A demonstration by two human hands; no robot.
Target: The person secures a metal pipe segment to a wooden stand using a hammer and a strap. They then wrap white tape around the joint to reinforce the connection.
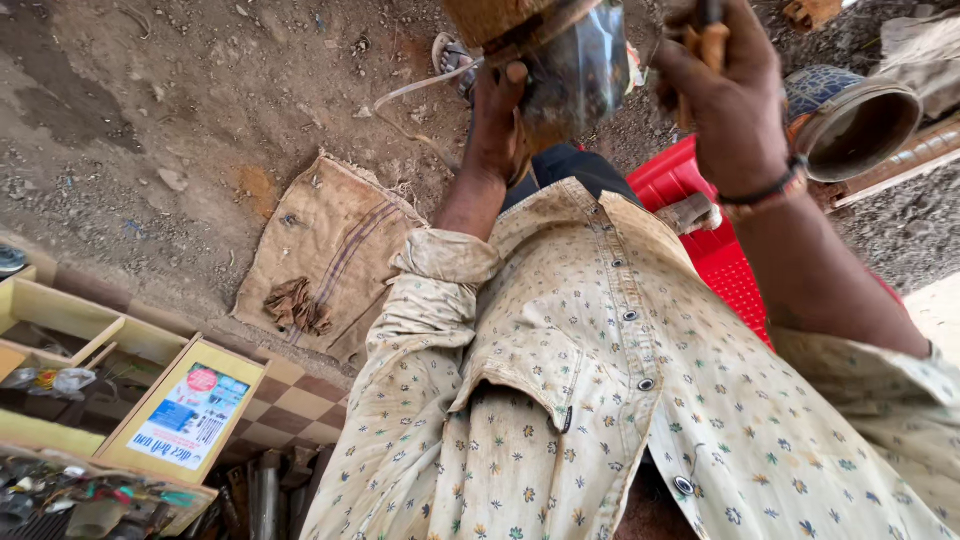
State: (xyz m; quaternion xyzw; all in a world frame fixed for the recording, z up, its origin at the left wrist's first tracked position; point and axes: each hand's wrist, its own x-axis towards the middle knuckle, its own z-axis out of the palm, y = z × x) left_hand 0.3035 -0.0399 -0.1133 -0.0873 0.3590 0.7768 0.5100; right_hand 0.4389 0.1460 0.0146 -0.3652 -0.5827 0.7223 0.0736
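- Dark, glossy rounded object with a straw-brown woven top (560, 50), at the upper edge of the view, out in front of the person's chest. What it is cannot be told; part of it is cut off by the frame.
- Left hand (497, 120) cups the object from below and the side, fingers wrapped and pressed against it, thumb up on the rim.
- Right hand (725, 95) is closed in a fist round a slim wooden-handled tool (708, 42), just right of the object. The tool's working end is out of sight.
- Judgement: the supporting hand should keep the object steady and turned toward the tool; the tool should work in short, controlled strokes away from the holding fingers, since they sit close together.
- Black and red bead bracelet (765, 192) on the right wrist.
- Cream floral button shirt (600, 400), sleeve rolled at the left elbow, fills the lower frame.
- Red plastic stool (725, 260) under the person.
- Ground is bare packed dirt (150, 100) with pebbles and litter; a worn tan sack (330, 240) lies on it, a crumpled brown rag (296, 305) on top.
- Yellow wooden compartment box (90, 330) with odds and ends at lower left, on a brown checkered mat (290, 395).
- Blue-patterned open cylinder (850, 115) lies on its side at upper right.
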